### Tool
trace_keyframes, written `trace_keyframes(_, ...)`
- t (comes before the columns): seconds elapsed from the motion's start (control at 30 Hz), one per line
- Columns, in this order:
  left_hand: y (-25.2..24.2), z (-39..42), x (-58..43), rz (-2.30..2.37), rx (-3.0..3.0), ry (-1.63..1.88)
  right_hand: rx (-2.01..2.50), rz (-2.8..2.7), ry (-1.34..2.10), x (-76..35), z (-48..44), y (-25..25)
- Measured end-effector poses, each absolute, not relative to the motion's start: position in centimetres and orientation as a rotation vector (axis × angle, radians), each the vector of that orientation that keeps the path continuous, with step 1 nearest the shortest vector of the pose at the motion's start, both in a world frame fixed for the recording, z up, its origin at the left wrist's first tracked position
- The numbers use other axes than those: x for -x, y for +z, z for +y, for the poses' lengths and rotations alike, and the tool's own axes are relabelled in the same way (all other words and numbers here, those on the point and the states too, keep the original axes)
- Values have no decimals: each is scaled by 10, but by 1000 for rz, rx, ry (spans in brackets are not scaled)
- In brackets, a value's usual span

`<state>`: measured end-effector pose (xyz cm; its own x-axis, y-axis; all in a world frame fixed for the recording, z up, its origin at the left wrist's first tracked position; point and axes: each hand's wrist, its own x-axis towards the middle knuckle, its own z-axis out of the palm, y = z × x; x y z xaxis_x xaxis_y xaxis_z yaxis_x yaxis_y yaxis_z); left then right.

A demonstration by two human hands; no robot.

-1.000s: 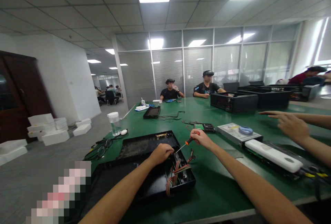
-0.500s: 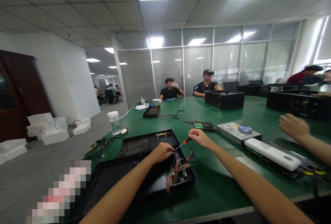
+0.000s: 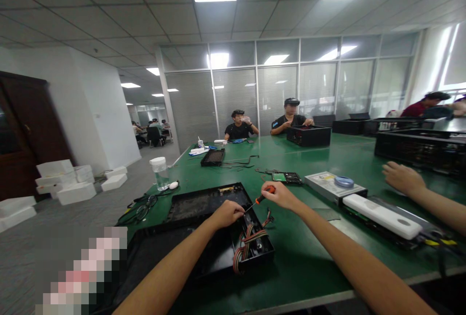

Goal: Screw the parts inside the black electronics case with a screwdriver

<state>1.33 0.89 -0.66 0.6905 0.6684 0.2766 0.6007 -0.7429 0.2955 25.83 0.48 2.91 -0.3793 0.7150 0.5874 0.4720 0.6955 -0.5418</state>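
Note:
My right hand [image 3: 282, 195] is closed around the orange-and-black handle of a screwdriver [image 3: 259, 199]. The shaft slants down and left into a black metal computer case [image 3: 214, 269] lying in front of me. At its tip, my left hand [image 3: 227, 214] is closed in a pinch just over the case's inner edge; what those fingers hold, if anything, is too small to make out. A striped ribbon cable [image 3: 239, 258] hangs over the case's near right part, below both hands. More thin wires [image 3: 268, 219] stick out at its right side.
On the right lie a metal drive unit [image 3: 320, 180] with a blue tape roll [image 3: 344, 182] and a long white device [image 3: 382, 215]. A co-worker's hand [image 3: 404, 179] reaches in there. A lidded jar [image 3: 160, 174] stands left; two people sit across the green table [image 3: 302, 281].
My right hand and the screwdriver have shifted slightly left and down, while my left hand stays put. The co-worker's hand at right moved left. Across the table, a person's black box has shifted.

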Motion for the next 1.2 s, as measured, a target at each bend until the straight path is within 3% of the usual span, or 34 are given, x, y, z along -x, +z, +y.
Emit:
trace_keyframes(0.9,-6,8,-12,1002,-2757,535,1022,-2144,226,-247,-15,45)
trace_keyframes(1.2,-6,7,-9,992,-2776,520,1349,-2449,-465,-208,-41,95)
